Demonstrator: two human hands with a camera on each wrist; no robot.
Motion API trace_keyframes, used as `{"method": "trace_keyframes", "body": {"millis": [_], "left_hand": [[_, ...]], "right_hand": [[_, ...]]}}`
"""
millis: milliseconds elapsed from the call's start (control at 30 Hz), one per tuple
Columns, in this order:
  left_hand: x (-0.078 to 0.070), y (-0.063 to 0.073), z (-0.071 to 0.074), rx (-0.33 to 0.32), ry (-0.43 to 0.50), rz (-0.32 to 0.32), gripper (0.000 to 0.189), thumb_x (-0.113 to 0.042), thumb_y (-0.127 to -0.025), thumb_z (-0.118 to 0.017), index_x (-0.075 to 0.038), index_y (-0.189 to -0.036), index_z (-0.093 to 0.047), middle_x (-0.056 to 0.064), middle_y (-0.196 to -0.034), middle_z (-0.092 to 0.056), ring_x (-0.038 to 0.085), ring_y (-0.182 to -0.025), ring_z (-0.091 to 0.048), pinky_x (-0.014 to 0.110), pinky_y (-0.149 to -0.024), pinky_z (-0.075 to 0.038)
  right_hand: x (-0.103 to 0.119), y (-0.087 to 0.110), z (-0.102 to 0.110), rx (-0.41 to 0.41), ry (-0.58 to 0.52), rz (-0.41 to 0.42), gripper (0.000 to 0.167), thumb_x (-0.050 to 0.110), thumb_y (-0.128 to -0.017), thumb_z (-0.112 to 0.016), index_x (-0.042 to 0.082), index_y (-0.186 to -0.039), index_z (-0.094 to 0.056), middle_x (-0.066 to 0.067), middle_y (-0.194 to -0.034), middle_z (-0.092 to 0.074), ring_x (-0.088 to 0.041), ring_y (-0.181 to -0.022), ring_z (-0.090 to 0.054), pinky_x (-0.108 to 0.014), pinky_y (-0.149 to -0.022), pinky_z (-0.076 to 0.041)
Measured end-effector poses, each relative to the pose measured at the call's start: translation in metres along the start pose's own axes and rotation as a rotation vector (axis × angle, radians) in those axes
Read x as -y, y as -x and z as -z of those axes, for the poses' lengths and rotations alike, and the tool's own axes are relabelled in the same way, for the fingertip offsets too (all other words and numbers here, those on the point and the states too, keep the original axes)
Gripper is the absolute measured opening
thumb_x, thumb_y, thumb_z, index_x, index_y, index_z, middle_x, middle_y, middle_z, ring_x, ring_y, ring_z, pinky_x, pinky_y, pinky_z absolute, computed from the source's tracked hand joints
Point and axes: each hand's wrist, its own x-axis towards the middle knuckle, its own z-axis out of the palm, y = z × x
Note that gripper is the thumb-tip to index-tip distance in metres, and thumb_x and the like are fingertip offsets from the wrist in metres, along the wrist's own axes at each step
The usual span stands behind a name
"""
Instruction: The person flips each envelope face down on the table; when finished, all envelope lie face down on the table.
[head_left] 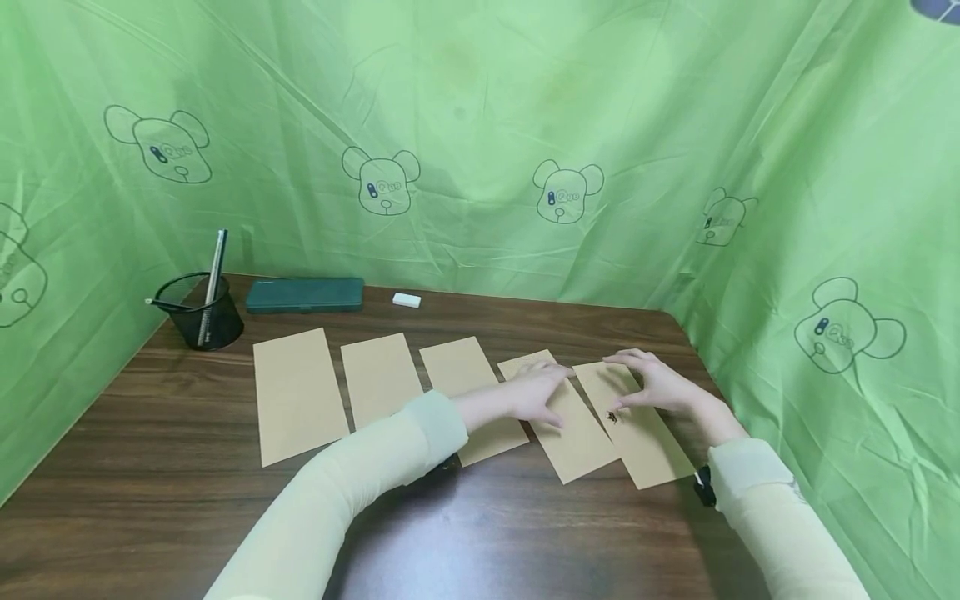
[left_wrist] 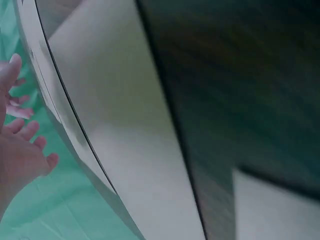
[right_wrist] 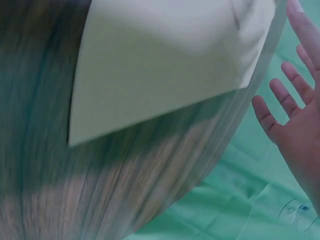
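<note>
Several tan paper rectangles lie in a row on the wooden table. My left hand (head_left: 531,392) is over the upper part of the second sheet from the right (head_left: 576,443), fingers loosely spread. Over the rightmost sheet (head_left: 654,454) is my right hand (head_left: 654,383), its thumb and fingers apart. A small dark mark (head_left: 612,417) shows on that sheet beside the right thumb. The wrist views show the left hand (left_wrist: 22,150) and the right hand (right_wrist: 300,120) with relaxed, spread fingers and nothing held. Whether any fingertips touch the paper I cannot tell.
Further left lie other tan sheets (head_left: 300,400). Along the back stand a black mesh pen cup (head_left: 221,325) with pens, a dark green case (head_left: 305,295) and a white eraser (head_left: 407,300). Green curtains (head_left: 465,125) enclose the table (head_left: 480,533) at the back and sides.
</note>
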Motion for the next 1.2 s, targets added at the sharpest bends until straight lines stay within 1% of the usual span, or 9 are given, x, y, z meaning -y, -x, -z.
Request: {"method": "trace_keyframes", "body": {"millis": [100,200,367,567,667,867,1000,1200], "left_hand": [[-0.009,-0.003,-0.004,0.021,0.006,-0.022,0.095,-0.044,-0.074,-0.077,-0.011,-0.148,-0.027,0.002,-0.149,-0.037,0.023,-0.137,-0.030,0.048,-0.111,-0.023],[-0.015,-0.006,-0.006,0.051,0.011,-0.038,0.097,-0.044,-0.073,-0.078,-0.013,-0.148,-0.026,0.001,-0.149,-0.036,0.021,-0.137,-0.030,0.047,-0.111,-0.024],[-0.018,-0.012,-0.011,0.108,0.015,-0.048,0.097,-0.045,-0.073,-0.077,-0.013,-0.148,-0.024,0.001,-0.151,-0.033,0.021,-0.139,-0.027,0.044,-0.112,-0.024],[-0.012,-0.021,-0.013,0.145,0.008,-0.043,0.095,-0.046,-0.074,-0.076,-0.016,-0.148,-0.025,-0.001,-0.153,-0.030,0.020,-0.141,-0.023,0.041,-0.114,-0.020],[-0.008,-0.026,-0.012,0.159,0.002,-0.044,0.094,-0.048,-0.074,-0.075,-0.017,-0.148,-0.026,-0.002,-0.153,-0.030,0.019,-0.142,-0.021,0.040,-0.114,-0.019],[-0.003,-0.030,-0.010,0.182,-0.031,-0.057,0.089,-0.051,-0.075,-0.072,-0.019,-0.146,-0.029,-0.002,-0.153,-0.031,0.023,-0.143,-0.020,0.042,-0.114,-0.019],[-0.001,-0.031,-0.006,0.179,-0.042,-0.039,0.089,-0.052,-0.074,-0.073,-0.018,-0.146,-0.031,-0.002,-0.152,-0.031,0.025,-0.143,-0.018,0.045,-0.115,-0.017],[0.005,-0.033,-0.003,0.183,-0.064,-0.001,0.093,-0.057,-0.074,-0.071,-0.017,-0.147,-0.030,-0.001,-0.155,-0.027,0.027,-0.145,-0.012,0.051,-0.114,-0.013]], "right_hand": [[-0.012,0.002,0.001,0.011,0.017,-0.009,0.079,0.031,-0.069,-0.084,0.005,-0.134,-0.049,-0.020,-0.136,-0.045,-0.044,-0.124,-0.037,-0.063,-0.100,-0.029],[-0.021,0.003,0.002,0.027,0.031,-0.032,0.080,0.033,-0.070,-0.083,0.003,-0.135,-0.048,-0.022,-0.138,-0.043,-0.046,-0.126,-0.036,-0.065,-0.100,-0.028],[-0.032,0.003,0.001,0.055,0.041,-0.063,0.081,0.032,-0.071,-0.082,0.000,-0.136,-0.046,-0.027,-0.138,-0.041,-0.050,-0.126,-0.034,-0.066,-0.099,-0.028],[-0.041,-0.001,0.000,0.072,0.028,-0.035,0.081,0.029,-0.069,-0.084,-0.007,-0.132,-0.047,-0.032,-0.133,-0.045,-0.051,-0.124,-0.038,-0.063,-0.099,-0.031],[-0.044,-0.004,0.001,0.085,0.014,-0.027,0.082,0.028,-0.069,-0.084,-0.007,-0.133,-0.046,-0.031,-0.134,-0.045,-0.050,-0.124,-0.038,-0.063,-0.099,-0.030],[-0.050,-0.009,0.002,0.087,-0.010,0.012,0.080,0.025,-0.068,-0.085,-0.007,-0.131,-0.048,-0.030,-0.133,-0.048,-0.049,-0.124,-0.040,-0.062,-0.100,-0.029],[-0.050,-0.010,0.002,0.091,-0.028,0.022,0.077,0.023,-0.068,-0.085,-0.007,-0.130,-0.049,-0.030,-0.131,-0.049,-0.049,-0.123,-0.040,-0.062,-0.099,-0.030],[-0.048,-0.012,0.002,0.082,-0.068,-0.008,0.076,0.016,-0.065,-0.086,-0.004,-0.129,-0.051,-0.029,-0.132,-0.046,-0.048,-0.122,-0.041,-0.062,-0.099,-0.031]]}}
